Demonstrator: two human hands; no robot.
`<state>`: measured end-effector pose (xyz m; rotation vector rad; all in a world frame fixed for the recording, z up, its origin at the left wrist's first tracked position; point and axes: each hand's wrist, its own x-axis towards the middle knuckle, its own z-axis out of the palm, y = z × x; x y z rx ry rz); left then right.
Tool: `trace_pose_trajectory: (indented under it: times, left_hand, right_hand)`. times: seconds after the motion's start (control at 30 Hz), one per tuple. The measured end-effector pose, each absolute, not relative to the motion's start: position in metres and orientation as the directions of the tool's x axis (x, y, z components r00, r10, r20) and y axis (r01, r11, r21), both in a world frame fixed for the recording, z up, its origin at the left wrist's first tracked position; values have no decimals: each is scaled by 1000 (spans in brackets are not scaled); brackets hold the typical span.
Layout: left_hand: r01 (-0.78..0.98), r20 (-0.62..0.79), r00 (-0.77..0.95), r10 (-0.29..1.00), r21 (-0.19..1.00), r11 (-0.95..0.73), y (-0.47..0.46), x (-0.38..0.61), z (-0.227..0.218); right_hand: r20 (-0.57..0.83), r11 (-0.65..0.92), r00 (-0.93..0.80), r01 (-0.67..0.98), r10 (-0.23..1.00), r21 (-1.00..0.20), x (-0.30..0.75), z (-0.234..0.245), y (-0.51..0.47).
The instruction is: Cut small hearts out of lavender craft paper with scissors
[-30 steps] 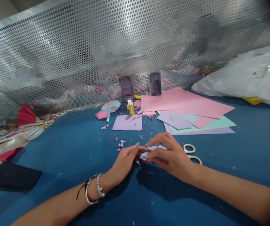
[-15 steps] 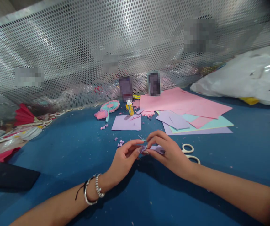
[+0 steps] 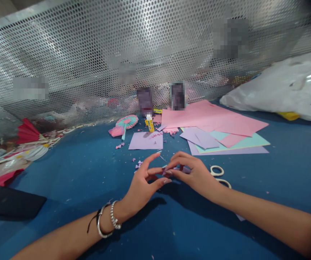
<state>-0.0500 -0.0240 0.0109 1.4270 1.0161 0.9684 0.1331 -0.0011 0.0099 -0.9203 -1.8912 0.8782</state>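
My left hand [image 3: 144,180] and my right hand [image 3: 193,173] meet over the blue table [image 3: 76,173], a little above its surface. Between their fingertips is a small lilac paper piece [image 3: 175,169], mostly hidden by my right fingers. My right hand pinches it. My left thumb and a finger touch its left end, while the index finger sticks up. White-handled scissors [image 3: 217,170] lie just right of my right hand. Tiny lilac paper bits [image 3: 138,165] lie just left of my left hand.
Pink, lilac and mint paper sheets [image 3: 220,133] lie beyond my hands, with a lilac sheet [image 3: 146,141], a glue bottle [image 3: 150,123] and a paper rosette [image 3: 126,122]. A perforated metal screen [image 3: 117,54] closes the back. White plastic bag [image 3: 280,90] far right; red folded fan [image 3: 27,131] left.
My hands have lifted slightly and drawn closer. My left index finger has straightened upward, and the paper piece has become more bunched between the fingertips.
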Motion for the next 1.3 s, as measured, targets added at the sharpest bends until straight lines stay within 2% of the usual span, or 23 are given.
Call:
trace_pose_trajectory:
  times: [0.17,0.27,0.37,0.93,1.3]
  left_hand:
    - [167,-41,307,951,986,-12,-21,-49,12]
    - [306,-11,302,953,948,-86,-22,-50,13]
    - [366,40,298,954,918,-153,-23,-51,15]
    - [356,24,325,946,923,-145,-22,-51,16]
    - [285,49,365,930,945,-161,-21,-49,19]
  right_hand:
    - [411,496,-338,220,847,-840,133,12,-3]
    - [359,455,-372,213,856,-865,133,11,-3]
    - [307,412,-397,212,865,-886,132,10,-1]
    - [157,246,-378,199,912,-949,131,3,3]
    - [195,275,-375,173,906,-946,131,7,2]
